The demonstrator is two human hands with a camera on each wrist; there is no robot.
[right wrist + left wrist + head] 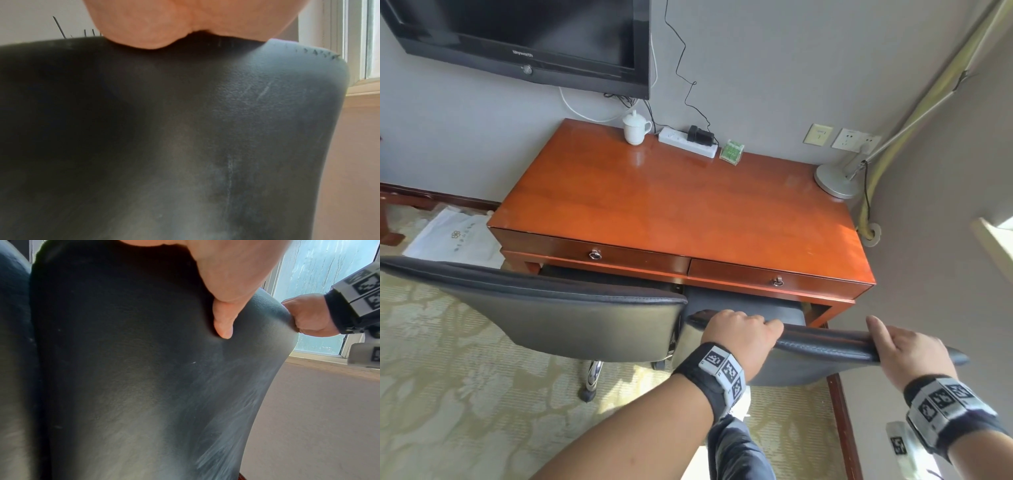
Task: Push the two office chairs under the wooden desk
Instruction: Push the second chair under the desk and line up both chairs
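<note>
Both hands are gripping the right chair's backrest (825,346) top edge: left hand (743,334), right hand (907,349). The wooden desk (688,205) opening is lying directly beyond.

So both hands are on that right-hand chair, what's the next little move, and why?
Probably a short, straight push forward. The left hand and right hand grip the top of the right chair's backrest; its seat is only partly under the wooden desk, and the left chair sits close alongside.

Grey walls (774,68), seemingly patterned carpet (448,394)
</note>
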